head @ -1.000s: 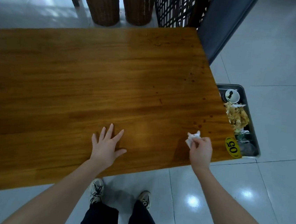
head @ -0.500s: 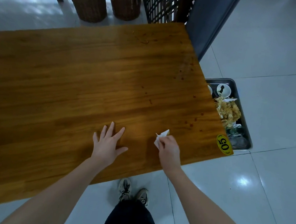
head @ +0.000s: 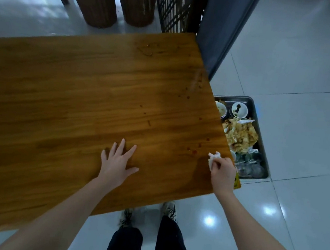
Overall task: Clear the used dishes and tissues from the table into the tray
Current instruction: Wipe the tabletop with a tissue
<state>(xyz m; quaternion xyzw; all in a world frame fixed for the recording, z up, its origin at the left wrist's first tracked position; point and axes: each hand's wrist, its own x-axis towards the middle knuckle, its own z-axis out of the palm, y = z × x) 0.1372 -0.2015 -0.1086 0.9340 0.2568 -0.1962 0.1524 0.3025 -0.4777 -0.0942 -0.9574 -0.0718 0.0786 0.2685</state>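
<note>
Starting at the left, most of the frame is taken up by the table (head: 81, 95), and nothing from the task can be seen lying loose on it. The left hand (head: 117, 162) is laid flat on the wood at lower centre, fingers spread, nothing held. It's probably being used as a brace. How steady the table is can't be told, so a wobble can't be ruled out if weight gets leaned on it.

A bit further right, a few red spots (head: 194, 151) are scattered on the wood. Just past them the tissue (head: 213, 158) is pinched in the curled fingers of the right hand (head: 223, 172), right by the table's right edge. Only a small white corner is shown, so how firmly it's held can't be told.

Further right again, down low beside the table and partly hidden under its edge, the tray (head: 238, 97) is parked. It's loaded with bowls (head: 239, 110), a heap of stained tissues (head: 240, 135) and glasses (head: 251, 166).

What could go wrong:
- The tissue is light, so if it's let go from table height it could be carried onto the tiles instead of into the tray.
- The heap is piled high, so anything dropped on top could be tipped over the rim.
- If the spots get wiped with such a small wad, they could just be smeared wider or pushed off the edge.
- The glasses at the tray's near end could be knocked if the hand is brought down in a hurry.
</note>
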